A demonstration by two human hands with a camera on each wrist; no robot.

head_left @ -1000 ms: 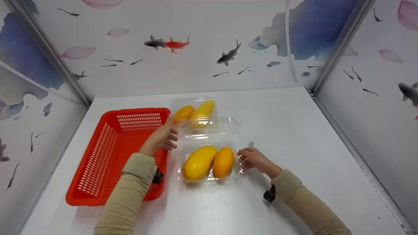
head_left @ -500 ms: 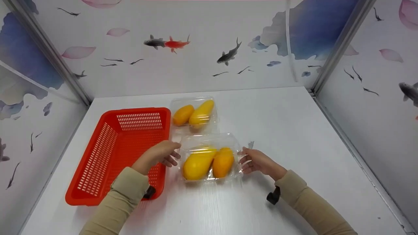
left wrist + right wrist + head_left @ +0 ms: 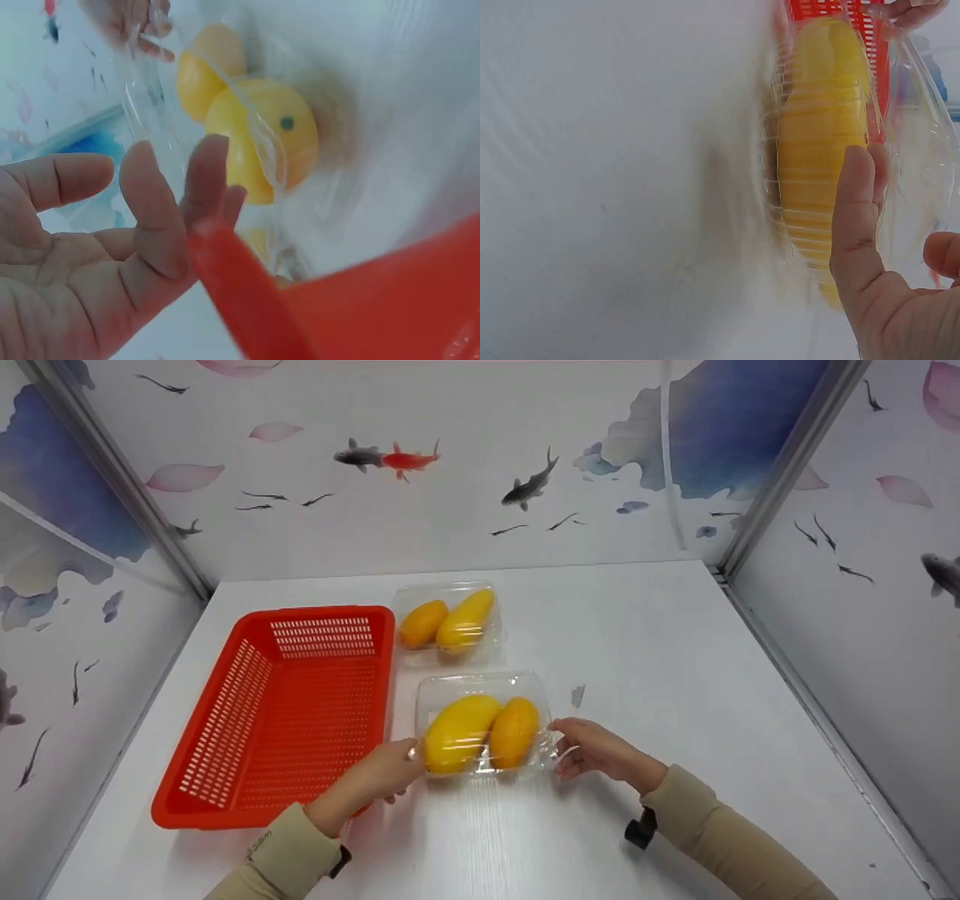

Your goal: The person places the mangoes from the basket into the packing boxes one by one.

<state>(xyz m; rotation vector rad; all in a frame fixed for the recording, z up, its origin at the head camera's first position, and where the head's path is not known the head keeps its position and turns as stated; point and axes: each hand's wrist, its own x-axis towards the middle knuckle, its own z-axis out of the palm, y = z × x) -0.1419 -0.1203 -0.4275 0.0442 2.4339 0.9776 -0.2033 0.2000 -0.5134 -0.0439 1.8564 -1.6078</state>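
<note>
A clear plastic clamshell box [image 3: 480, 684] holds a large yellow mango [image 3: 459, 735] and a smaller orange mango [image 3: 514, 733]. Its lid is folded over the fruit; in the right wrist view the lid [image 3: 932, 142] stands partly away from the base. My left hand [image 3: 379, 772] is at the front left corner of the box, and in the left wrist view its fingers [image 3: 150, 187] are loosely extended with the thumb apart. At the right wall is my right hand [image 3: 604, 751], whose fingers [image 3: 853, 202] lie along the plastic, thumb apart.
A red plastic basket [image 3: 196, 720] stands left of the box, its right rim close to the left hand. Behind the box is a second clamshell box [image 3: 450, 592] with two mangoes [image 3: 465, 622]. A small grey mark [image 3: 577, 695] shows on the white table.
The lid has swung forward and down over the two mangoes. My left hand has come from the back left to the front left corner; my right hand has slid slightly toward the front.
</note>
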